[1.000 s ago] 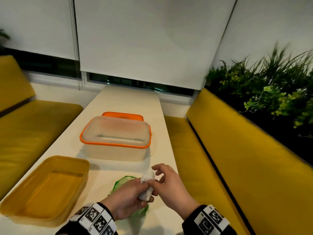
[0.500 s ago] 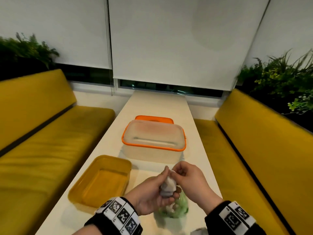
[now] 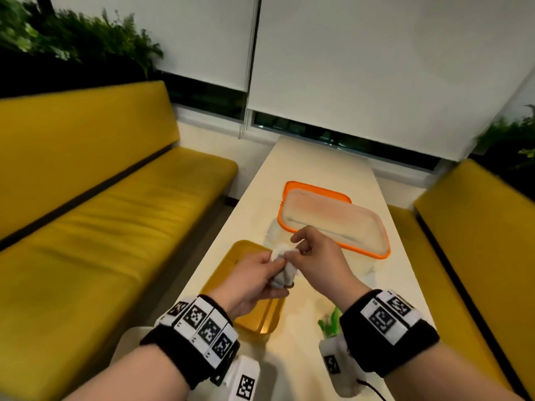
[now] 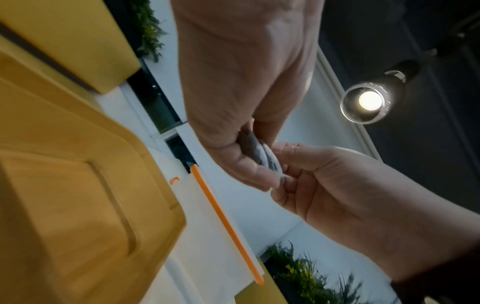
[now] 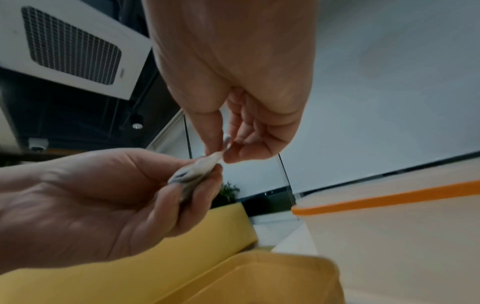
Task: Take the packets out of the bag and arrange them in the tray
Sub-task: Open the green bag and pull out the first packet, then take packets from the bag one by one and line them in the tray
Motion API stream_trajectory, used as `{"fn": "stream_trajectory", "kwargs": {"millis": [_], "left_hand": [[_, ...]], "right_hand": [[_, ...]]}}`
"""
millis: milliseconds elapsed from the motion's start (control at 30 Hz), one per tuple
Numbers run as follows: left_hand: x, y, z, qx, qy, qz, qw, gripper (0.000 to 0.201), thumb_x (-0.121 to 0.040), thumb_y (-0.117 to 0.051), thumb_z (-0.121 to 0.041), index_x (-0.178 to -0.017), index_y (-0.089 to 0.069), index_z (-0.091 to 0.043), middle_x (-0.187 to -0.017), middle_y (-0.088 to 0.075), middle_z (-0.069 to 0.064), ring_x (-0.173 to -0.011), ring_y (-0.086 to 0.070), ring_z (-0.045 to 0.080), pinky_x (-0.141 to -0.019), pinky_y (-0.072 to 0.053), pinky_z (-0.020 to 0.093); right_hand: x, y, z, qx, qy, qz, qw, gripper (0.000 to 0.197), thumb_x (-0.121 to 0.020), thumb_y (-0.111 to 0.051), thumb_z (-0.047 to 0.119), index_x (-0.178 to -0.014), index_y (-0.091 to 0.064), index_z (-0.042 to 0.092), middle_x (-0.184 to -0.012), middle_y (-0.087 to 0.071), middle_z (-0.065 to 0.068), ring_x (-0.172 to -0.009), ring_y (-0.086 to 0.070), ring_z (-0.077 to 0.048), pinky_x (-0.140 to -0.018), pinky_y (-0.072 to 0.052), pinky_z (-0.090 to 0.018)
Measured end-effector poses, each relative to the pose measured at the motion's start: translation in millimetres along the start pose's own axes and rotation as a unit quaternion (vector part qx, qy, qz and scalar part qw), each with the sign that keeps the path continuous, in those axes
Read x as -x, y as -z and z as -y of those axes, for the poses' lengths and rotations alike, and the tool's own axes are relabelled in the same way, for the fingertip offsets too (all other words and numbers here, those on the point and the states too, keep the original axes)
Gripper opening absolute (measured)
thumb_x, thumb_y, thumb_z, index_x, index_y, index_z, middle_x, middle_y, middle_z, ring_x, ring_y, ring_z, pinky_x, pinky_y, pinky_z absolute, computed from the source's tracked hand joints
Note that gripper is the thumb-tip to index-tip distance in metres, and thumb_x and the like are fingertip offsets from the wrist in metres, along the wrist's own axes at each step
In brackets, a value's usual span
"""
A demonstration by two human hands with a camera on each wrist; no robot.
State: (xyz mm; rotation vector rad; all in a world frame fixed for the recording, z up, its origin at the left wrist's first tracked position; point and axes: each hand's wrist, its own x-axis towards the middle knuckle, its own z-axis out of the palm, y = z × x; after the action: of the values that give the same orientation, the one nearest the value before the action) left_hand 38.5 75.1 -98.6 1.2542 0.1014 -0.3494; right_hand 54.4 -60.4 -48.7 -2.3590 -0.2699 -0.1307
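My left hand (image 3: 275, 274) grips a small bundle of white packets (image 3: 285, 272) just above the right side of the yellow tray (image 3: 224, 274). My right hand (image 3: 292, 254) pinches the top edge of one packet between thumb and forefinger. The left wrist view shows the packets (image 4: 262, 156) squeezed between left thumb and fingers, with the tray (image 4: 78, 185) below. The right wrist view shows the pinch on the packets' (image 5: 193, 170) tip. The green bag (image 3: 330, 322) lies on the table, mostly hidden behind my right wrist.
A clear box with an orange rim (image 3: 382, 250) stands beyond the hands on the white table (image 3: 312, 166), partly over an orange lid (image 3: 307, 186). Yellow benches (image 3: 115, 227) run along both sides. Plants (image 3: 72, 41) line the back of the left bench.
Both hands have lifted the packets off the green bag and carried them left over the yellow tray. The bag now lies by my right wrist. The head view swung left.
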Motion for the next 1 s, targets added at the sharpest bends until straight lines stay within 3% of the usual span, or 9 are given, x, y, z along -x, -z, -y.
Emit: {"fn": "stream_trajectory", "kwargs": {"millis": [167,267,333,433,633,700,833,933,1000], "left_hand": [[-18,34,6,0.062,-0.004,-0.137,0.989,0.016,-0.097,-0.051,-0.021,-0.098,-0.060,-0.007,-0.096,-0.063,0.018,-0.077,-0.065,0.024,-0.053,-0.056,0.028],[-25,41,7,0.077,0.000,-0.164,0.984,0.015,-0.098,-0.050,-0.019,-0.094,-0.059,-0.007,-0.093,-0.061,0.016,-0.078,-0.064,0.025,-0.059,-0.059,0.030],[-28,39,7,0.071,0.009,-0.160,0.984,0.014,-0.098,-0.050,-0.019,-0.093,-0.058,-0.009,-0.096,-0.061,0.016,-0.083,-0.064,0.026,-0.065,-0.060,0.032],[-35,30,13,0.056,0.026,-0.155,0.986,0.013,-0.097,-0.050,-0.019,-0.095,-0.058,-0.009,-0.101,-0.061,0.017,-0.085,-0.064,0.026,-0.061,-0.059,0.030],[-51,2,28,0.036,0.063,-0.130,0.989,0.018,-0.097,-0.052,-0.018,-0.107,-0.058,-0.005,-0.102,-0.061,0.016,-0.089,-0.063,0.027,-0.070,-0.059,0.034],[-55,-6,32,0.044,0.070,-0.126,0.989,0.020,-0.097,-0.052,-0.019,-0.109,-0.058,-0.004,-0.100,-0.061,0.016,-0.086,-0.063,0.026,-0.065,-0.060,0.033],[-57,-19,33,0.070,0.071,-0.076,0.992,0.017,-0.096,-0.053,-0.016,-0.108,-0.061,-0.007,-0.091,-0.066,0.011,-0.076,-0.065,0.018,-0.055,-0.057,0.025],[-58,-32,32,0.049,0.055,-0.045,0.996,0.016,-0.093,-0.057,-0.012,-0.107,-0.063,-0.007,-0.083,-0.069,0.005,-0.065,-0.066,0.010,-0.050,-0.053,0.019],[-57,-35,31,0.029,0.042,-0.047,0.998,0.016,-0.091,-0.059,-0.010,-0.107,-0.063,-0.006,-0.084,-0.069,0.006,-0.062,-0.066,0.008,-0.048,-0.050,0.017]], "right_hand": [[17,-41,-13,0.111,0.021,0.147,0.983,0.028,-0.089,-0.054,0.044,-0.097,-0.062,0.018,-0.093,-0.064,-0.004,-0.090,-0.057,-0.020,-0.076,-0.043,-0.030],[46,-62,-36,0.288,0.144,0.295,0.900,0.049,-0.085,-0.045,0.061,-0.111,-0.061,0.023,-0.112,-0.061,-0.003,-0.110,-0.049,-0.024,-0.100,-0.035,-0.042],[58,-67,-56,0.340,0.207,0.293,0.869,0.035,-0.087,-0.047,0.052,-0.096,-0.064,0.022,-0.095,-0.064,-0.002,-0.099,-0.053,-0.026,-0.096,-0.042,-0.046],[71,-64,-86,0.344,0.245,0.280,0.862,0.023,-0.084,-0.053,0.043,-0.072,-0.062,0.025,-0.067,-0.060,0.006,-0.069,-0.054,-0.021,-0.065,-0.053,-0.033],[82,-42,-114,0.341,0.254,0.249,0.870,0.034,-0.085,-0.043,0.055,-0.077,-0.066,0.031,-0.075,-0.060,0.013,-0.080,-0.057,-0.014,-0.079,-0.055,-0.034],[78,-22,-101,0.317,0.238,0.184,0.899,0.040,-0.084,-0.039,0.064,-0.085,-0.065,0.033,-0.089,-0.061,0.015,-0.095,-0.057,-0.011,-0.094,-0.043,-0.042],[33,17,-69,0.215,0.147,-0.015,0.965,0.035,-0.088,-0.048,0.049,-0.110,-0.061,0.025,-0.107,-0.062,0.004,-0.102,-0.057,-0.020,-0.087,-0.042,-0.039],[-8,29,-59,0.140,0.017,0.057,0.988,0.046,-0.091,-0.058,0.033,-0.132,-0.049,0.017,-0.122,-0.058,-0.003,-0.113,-0.054,-0.022,-0.093,-0.040,-0.031],[-21,27,-56,0.148,0.014,0.085,0.985,0.034,-0.090,-0.060,0.023,-0.123,-0.057,0.017,-0.108,-0.064,-0.002,-0.102,-0.059,-0.022,-0.083,-0.044,-0.029]]}}
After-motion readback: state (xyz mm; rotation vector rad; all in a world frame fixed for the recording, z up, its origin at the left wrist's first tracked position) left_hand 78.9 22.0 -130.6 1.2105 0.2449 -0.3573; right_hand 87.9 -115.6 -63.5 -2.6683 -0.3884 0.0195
